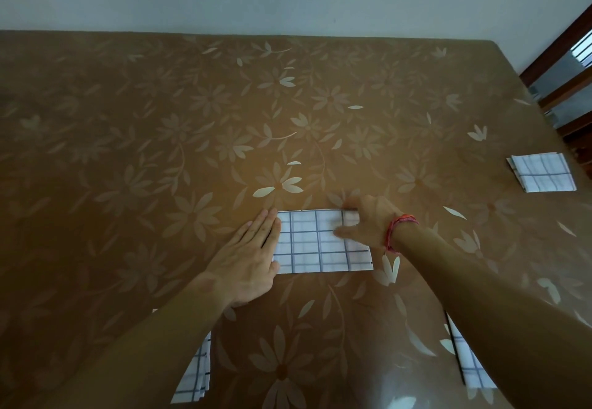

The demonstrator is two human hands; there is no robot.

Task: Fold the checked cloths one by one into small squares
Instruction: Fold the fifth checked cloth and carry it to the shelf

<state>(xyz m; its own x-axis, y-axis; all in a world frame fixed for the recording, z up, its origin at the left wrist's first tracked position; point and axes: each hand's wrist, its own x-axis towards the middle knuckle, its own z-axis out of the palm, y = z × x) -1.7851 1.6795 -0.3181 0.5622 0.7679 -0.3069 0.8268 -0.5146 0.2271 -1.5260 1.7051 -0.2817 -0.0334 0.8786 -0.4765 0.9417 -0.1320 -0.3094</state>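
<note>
So the checked cloth [320, 245] we're on lies flat on the brown flowered surface [160, 120], right between our hands. It's a folded rectangle with its long axis running left to right. Our left hand [253, 248] rests flat on its left end, fingers straight and together. Our right hand [365, 219] curls over the far right corner, thumb on top, pinching it. A folded square [541, 176] sits well past the right hand, and more checked cloths [195, 373] peek out under both forearms.
</note>
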